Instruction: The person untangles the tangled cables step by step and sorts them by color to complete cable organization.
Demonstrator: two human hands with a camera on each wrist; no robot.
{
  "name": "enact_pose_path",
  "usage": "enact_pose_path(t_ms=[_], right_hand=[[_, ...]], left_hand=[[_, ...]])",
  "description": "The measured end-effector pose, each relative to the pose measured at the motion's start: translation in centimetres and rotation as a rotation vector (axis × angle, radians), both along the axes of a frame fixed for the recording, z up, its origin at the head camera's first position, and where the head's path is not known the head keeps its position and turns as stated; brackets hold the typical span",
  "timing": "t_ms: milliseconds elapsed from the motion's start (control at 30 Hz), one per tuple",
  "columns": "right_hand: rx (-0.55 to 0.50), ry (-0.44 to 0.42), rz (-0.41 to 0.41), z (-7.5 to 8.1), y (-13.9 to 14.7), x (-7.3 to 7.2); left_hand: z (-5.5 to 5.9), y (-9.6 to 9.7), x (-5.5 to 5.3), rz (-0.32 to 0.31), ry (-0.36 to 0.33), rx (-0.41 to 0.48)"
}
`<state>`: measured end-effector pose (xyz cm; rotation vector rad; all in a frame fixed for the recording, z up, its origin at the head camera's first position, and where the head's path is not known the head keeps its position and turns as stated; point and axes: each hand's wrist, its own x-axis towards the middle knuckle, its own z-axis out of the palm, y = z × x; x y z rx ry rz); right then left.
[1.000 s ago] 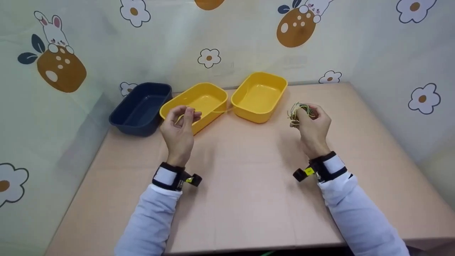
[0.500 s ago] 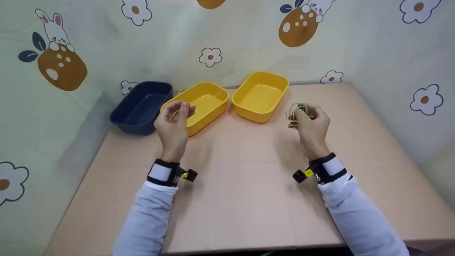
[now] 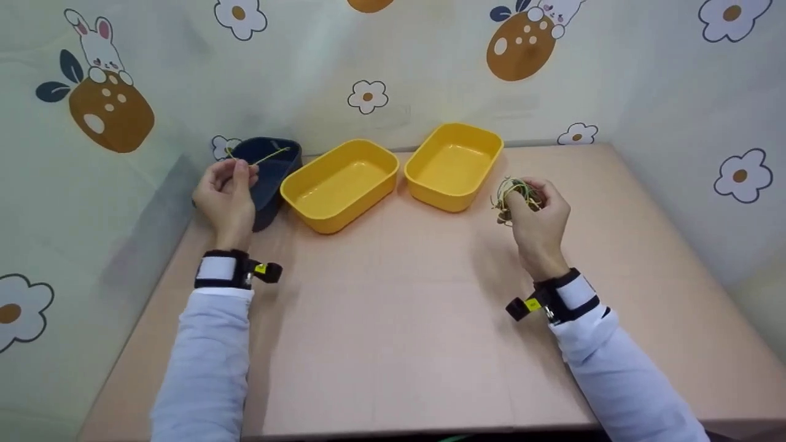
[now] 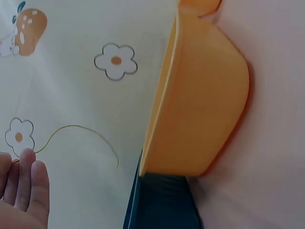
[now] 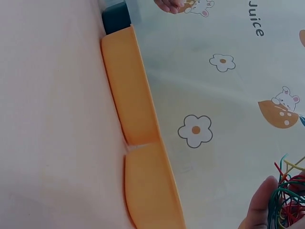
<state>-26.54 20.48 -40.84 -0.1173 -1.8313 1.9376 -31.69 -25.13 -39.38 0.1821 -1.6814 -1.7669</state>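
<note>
Movement showed closest to my head camera, at the left hand (image 3: 227,190): over the last second it had shifted outward from the middle yellow bin (image 3: 362,204) to the navy bin (image 3: 267,215), pinching a yellow strand (image 3: 270,155) between thumb and fingers. Whether it was above that bin or short of it, I couldn't tell. I judged that this strand was parted from the rest, while the remainder was yet to be handled. The right hand (image 3: 540,224) had barely stirred, gripping a tangled bundle (image 5: 288,195) of green, red and yellow.

I counted two hands, one separate strand and one bundle, too knotted to number; beyond the left hand, one navy bin; beyond and between both hands, two yellow bins, the farther yellow bin (image 3: 445,202) closer to the right.
</note>
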Motion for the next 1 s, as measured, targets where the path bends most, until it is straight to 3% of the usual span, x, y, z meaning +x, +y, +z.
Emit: enact_pose_path(t_ms=[167, 433, 533, 633, 700, 833, 1000], right_hand=[[0.011, 0.009, -0.004, -0.2, 0.0, 0.2], [0.032, 0.024, 0.002, -0.2, -0.2, 0.0], [0.049, 0.018, 0.005, -0.2, -0.3, -0.1], [0.06, 0.017, 0.003, -0.2, -0.4, -0.1], [0.058, 0.018, 0.007, -0.2, -0.4, -0.1], [0.068, 0.01, 0.014, -0.2, -0.5, -0.1], [0.08, 0.02, 0.024, -0.2, -0.5, 0.0]], left_hand=[[-0.4, -2.3, -1.3, 0.006, -0.079, -0.015], [-1.4, -3.8, -2.4, 0.119, -0.36, -0.383], [-1.6, -4.3, -2.4, 0.168, -0.408, -0.48], [-1.4, -4.2, -2.2, 0.198, -0.428, -0.515], [-1.1, -3.7, -2.0, 0.211, -0.403, -0.511], [-0.2, -1.5, -1.8, 0.209, -0.253, -0.493], [0.8, 3.4, -1.6, 0.098, -0.017, -0.496]])
